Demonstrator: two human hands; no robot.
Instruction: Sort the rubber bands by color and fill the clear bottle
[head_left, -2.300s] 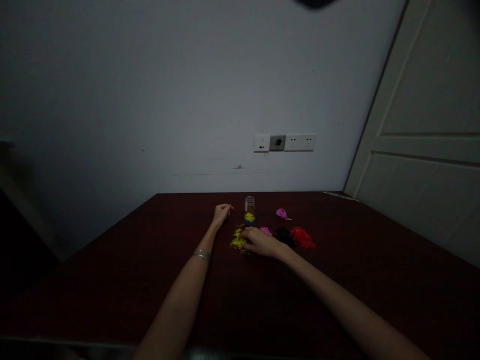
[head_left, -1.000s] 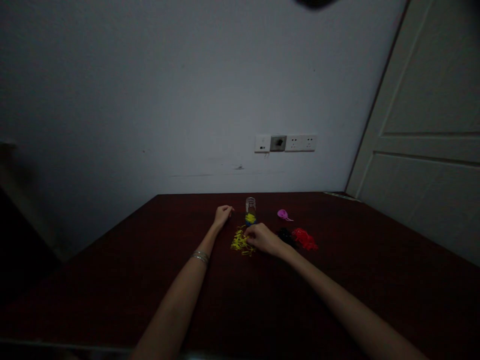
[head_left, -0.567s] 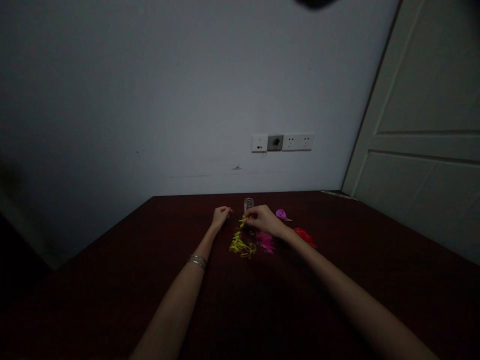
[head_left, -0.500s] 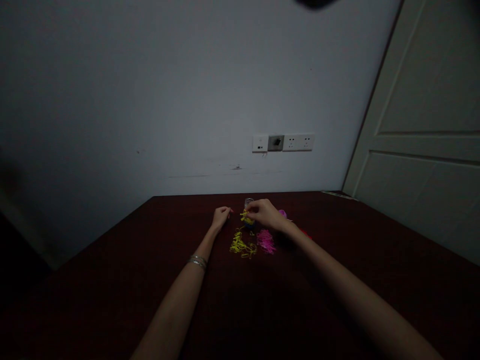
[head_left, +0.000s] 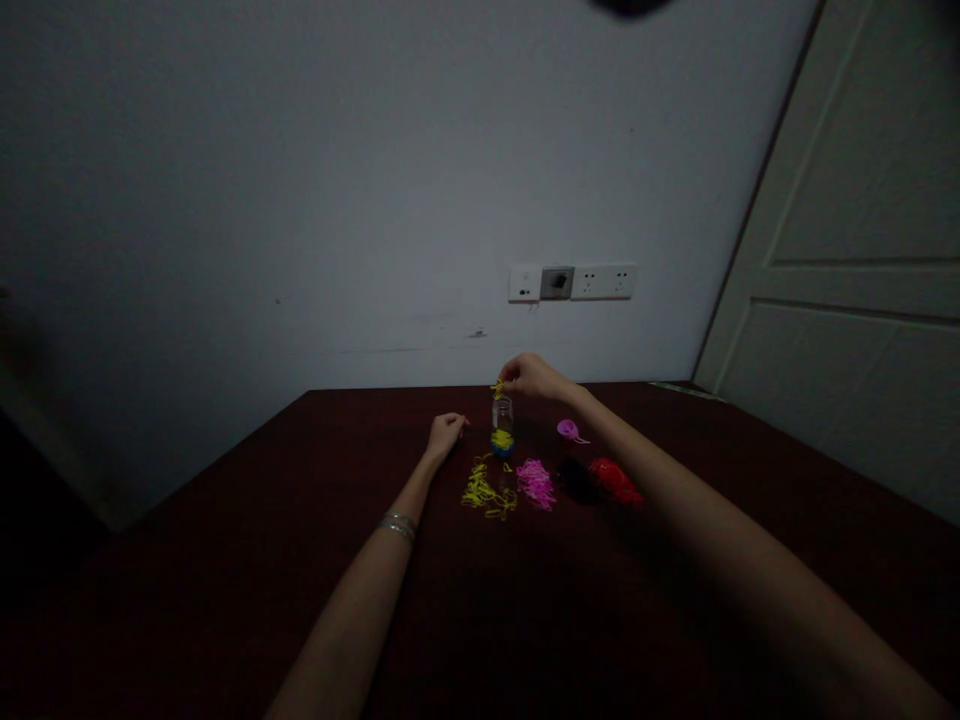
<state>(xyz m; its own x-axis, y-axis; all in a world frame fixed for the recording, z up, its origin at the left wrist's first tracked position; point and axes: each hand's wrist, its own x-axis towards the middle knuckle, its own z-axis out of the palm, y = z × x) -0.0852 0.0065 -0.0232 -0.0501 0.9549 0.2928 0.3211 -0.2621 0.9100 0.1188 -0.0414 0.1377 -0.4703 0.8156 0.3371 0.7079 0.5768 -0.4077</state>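
My right hand is closed in a pinch on a few small yellow rubber bands, held just above the mouth of a clear jar. The jar stands upright, with yellow bands over a blue layer at its bottom. My left hand rests on the table left of the jar, fingers loosely curled, and nothing shows in it. In front of the jar lies a loose pile of yellow rubber bands. To its right is a pile of pink rubber bands.
Further right lie a black pile and a red pile, partly beside my right forearm. A pink lid with a loop sits behind them. The dark red table meets a wall with sockets; a pale door stands right.
My right hand has risen from in front of the jar to above its mouth, carrying yellow bands. The jar, lid and red pile now show more fully. My left hand stays in place.
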